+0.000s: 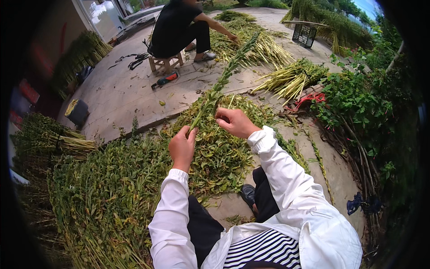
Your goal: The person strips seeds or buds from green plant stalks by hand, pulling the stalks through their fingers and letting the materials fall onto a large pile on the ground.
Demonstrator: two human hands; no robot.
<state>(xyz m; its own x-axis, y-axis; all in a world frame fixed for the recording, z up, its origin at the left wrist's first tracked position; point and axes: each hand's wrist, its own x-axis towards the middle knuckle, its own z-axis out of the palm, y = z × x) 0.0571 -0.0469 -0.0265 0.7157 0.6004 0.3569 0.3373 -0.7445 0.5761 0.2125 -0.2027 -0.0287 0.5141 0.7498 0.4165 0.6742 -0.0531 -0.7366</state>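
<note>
My left hand point(182, 146) is closed around the lower end of a long green plant stalk with seed pods point(220, 82), which slants up and away to the right. Just right of the stalk is my right hand point(235, 122), its fingers curled and thumb near the fingertips; whether a leaf is pinched there cannot be told. Beneath both hands spreads a heap of stripped green and yellow leaves point(221, 158). A large pile of leafy cut stalks point(111, 188) lies to the left of my legs.
Ahead, a person in black point(178, 30) sits on a wooden stool point(164, 63) beside more stalks point(262, 47). A cordless tool point(164, 80) lies on the paving. Tied bundles point(292, 79) and red twine point(307, 100) are right, near bushes; a bucket point(76, 112) stands left, a black crate point(304, 35) farther back.
</note>
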